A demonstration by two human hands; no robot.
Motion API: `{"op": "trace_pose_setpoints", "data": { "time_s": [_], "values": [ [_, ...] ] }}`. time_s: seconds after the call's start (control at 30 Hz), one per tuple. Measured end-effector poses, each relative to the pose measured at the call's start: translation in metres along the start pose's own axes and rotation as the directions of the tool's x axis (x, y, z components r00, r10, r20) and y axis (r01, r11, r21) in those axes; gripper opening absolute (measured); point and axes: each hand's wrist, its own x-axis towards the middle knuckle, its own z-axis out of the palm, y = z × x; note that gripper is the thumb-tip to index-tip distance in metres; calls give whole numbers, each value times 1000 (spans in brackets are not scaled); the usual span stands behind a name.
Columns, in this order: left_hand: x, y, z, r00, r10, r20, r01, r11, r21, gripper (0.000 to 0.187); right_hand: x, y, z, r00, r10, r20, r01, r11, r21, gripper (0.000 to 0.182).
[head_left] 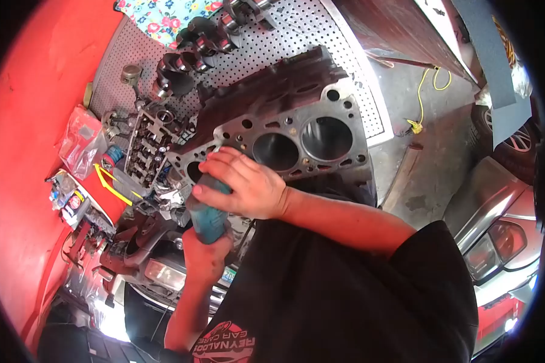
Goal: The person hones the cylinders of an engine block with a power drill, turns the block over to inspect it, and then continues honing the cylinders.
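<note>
Both hands hold a teal, blocky object [209,222] with a darker grey upper end; it is blurred and I cannot tell its kind. My right hand [245,184] wraps over its upper end, fingers curled and the thumb along the side. Below, my left hand [204,251] closes round its lower end. The object overlaps the left end of a bare engine block [290,124], whose flat deck shows large round cylinder bores and smaller holes. One bore beside my right fingertips is partly hidden by the hand.
The block stands on a perforated grey bench top [360,91]. Behind it lie a crankshaft [203,42] and a flowered cloth [163,18]. Left are a piston [130,75], a cylinder head [145,142] and a plastic bag [82,145]. A silver car [496,224] stands right, near a yellow cord [421,103].
</note>
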Motion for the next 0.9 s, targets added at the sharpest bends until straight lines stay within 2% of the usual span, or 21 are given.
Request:
{"op": "trace_pose_setpoints", "data": {
  "time_s": [0.07, 0.1, 0.2, 0.33, 0.47, 0.9],
  "values": [
    [5, 3, -2, 1000, -11, 21, 13, 996, -86, 13, 10, 4, 0, 1000, 4, -23, -4, 1000, -12, 51],
    [-19, -7, -6, 999, -25, -34, 22, 995, -94, 13, 6, -19, 1, 999, -11, -48, 12, 1000, 20, 50],
    [-48, 4, -9, 994, -79, -72, 66, 985, -162, 19, 11, -43, -9, 998, -27, -52, 27, 1000, 12, 49],
    [-78, 0, -21, 992, 7, -124, -23, 991, -133, 29, 20, -70, -12, 997, -38, -72, 43, 997, 67, 49],
    [-97, -4, -27, 989, 79, -122, -100, 980, -174, 28, 24, -87, -12, 993, -69, -97, 76, 994, 76, 48],
    [-121, -20, -29, 981, 151, -125, -177, 955, -240, 28, 23, -109, -16, 990, -112, -82, 119, 989, 88, 50]
  ]
}}
